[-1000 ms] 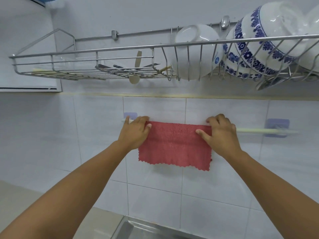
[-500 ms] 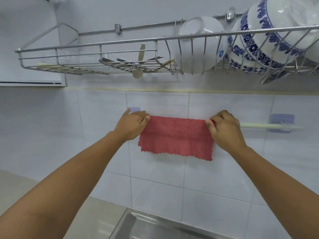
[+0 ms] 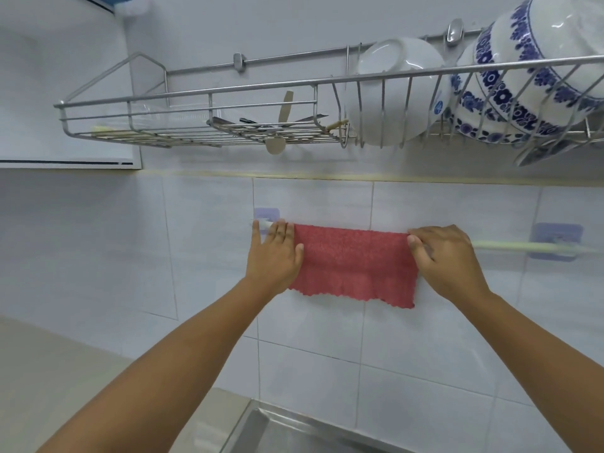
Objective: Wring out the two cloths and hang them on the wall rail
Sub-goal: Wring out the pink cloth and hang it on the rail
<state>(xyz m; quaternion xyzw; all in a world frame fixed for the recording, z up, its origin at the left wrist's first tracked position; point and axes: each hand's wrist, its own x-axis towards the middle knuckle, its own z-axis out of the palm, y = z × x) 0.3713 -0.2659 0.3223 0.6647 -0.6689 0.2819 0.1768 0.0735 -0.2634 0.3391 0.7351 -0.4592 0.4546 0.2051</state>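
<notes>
A red cloth [image 3: 353, 263] hangs spread over the pale green wall rail [image 3: 510, 246], its scalloped lower edge loose against the tiles. My left hand [image 3: 276, 253] lies flat at the cloth's left edge, fingers straight and pointing up over the rail, thumb resting on the fabric. My right hand [image 3: 444, 256] is at the cloth's upper right corner, thumb and forefinger closed on the edge. The rail's right part is bare up to its purple bracket [image 3: 557, 240]. No second cloth is in view.
A wire dish rack [image 3: 196, 93] hangs on the wall above the rail, holding utensils [image 3: 281, 125], a white bowl [image 3: 392, 89] and blue-patterned bowls [image 3: 536, 76]. A steel sink rim [image 3: 261, 426] and beige counter [image 3: 49, 371] lie below.
My left hand has gone from curled on the cloth's corner to flat with straight fingers. The right hand slid slightly outward along the rail. The cloth lies wider and smoother.
</notes>
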